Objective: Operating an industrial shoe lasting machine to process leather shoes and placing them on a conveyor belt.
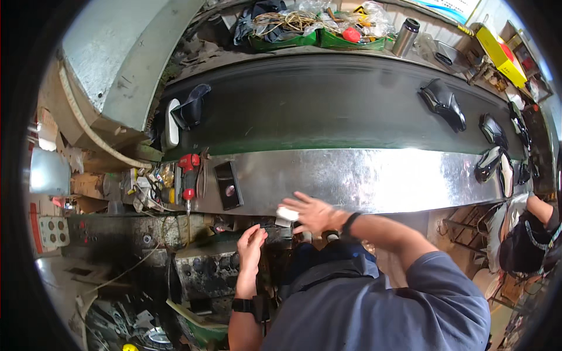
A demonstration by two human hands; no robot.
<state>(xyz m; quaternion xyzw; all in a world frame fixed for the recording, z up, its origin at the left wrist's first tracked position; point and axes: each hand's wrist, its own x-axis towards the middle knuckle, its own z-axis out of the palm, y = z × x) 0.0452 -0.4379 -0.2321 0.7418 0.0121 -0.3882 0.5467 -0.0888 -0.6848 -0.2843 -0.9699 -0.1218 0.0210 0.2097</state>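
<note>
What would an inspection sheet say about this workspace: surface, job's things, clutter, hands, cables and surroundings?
Surface: shiny metal ledge along a dark belt.
Job's things: white item at the right hand, kind unclear; black shoe on the belt's right part.
Clutter: phone-like slab and red tool toward the ledge's left end; filled green trays behind the belt.
Hands: left hand partly curled, nothing seen in it; right hand's fingers spread, grip unclear.
Cables: pale hose at left.
Surroundings: another person's arm at far right.

Head fisheye: worn at head height, faces down across metal counter (328,178).
</note>
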